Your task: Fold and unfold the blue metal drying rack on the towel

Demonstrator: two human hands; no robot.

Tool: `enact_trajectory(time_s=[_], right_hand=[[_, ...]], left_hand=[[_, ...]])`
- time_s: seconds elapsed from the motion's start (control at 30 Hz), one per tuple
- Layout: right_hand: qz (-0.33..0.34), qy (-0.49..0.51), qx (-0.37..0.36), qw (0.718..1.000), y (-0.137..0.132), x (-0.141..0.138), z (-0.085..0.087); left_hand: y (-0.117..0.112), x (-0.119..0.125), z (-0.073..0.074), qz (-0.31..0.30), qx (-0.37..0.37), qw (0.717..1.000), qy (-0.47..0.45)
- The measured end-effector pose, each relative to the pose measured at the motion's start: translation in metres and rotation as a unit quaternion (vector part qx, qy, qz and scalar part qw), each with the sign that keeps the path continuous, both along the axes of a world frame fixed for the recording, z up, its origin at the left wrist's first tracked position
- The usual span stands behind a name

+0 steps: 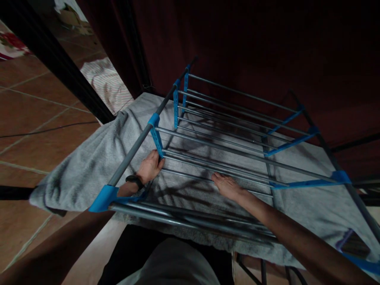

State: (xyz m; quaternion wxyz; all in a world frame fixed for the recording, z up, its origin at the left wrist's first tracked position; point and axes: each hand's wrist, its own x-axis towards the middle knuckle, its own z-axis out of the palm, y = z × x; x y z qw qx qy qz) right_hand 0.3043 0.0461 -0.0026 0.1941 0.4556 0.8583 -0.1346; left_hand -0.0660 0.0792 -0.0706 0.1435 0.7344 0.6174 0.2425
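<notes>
A rack of grey metal tubes with blue plastic brackets lies across a grey blanket (113, 146) in front of me. My left hand (151, 167), with a dark band at its wrist, is closed around the lower end of a blue bracket (156, 138) on the rack's left side. To its right, my right hand (227, 185) reaches in between the tubes, its fingers curled on a thin metal rod (190, 175). Some of its fingertips are hidden. Nearest my body, a blue corner connector (103, 198) joins the left side tube (132, 154) to the front tubes (166, 220).
Dark red cloth (252, 51) hangs behind the rack. Black posts (68, 75) rise at the left beside the tiled floor (38, 146), with a cable (59, 127) across it. A purple-edged dark object (354, 244) lies at the lower right.
</notes>
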Motion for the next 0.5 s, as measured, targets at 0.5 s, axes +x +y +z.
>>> enact_trajectory(time_s=[0.5], right_hand=[[-0.013,0.039,-0.004,0.999,-0.003,0.003,0.023]], left_hand=[[-0.011,-0.012,0.005,-0.024,0.005,0.992,-0.125]])
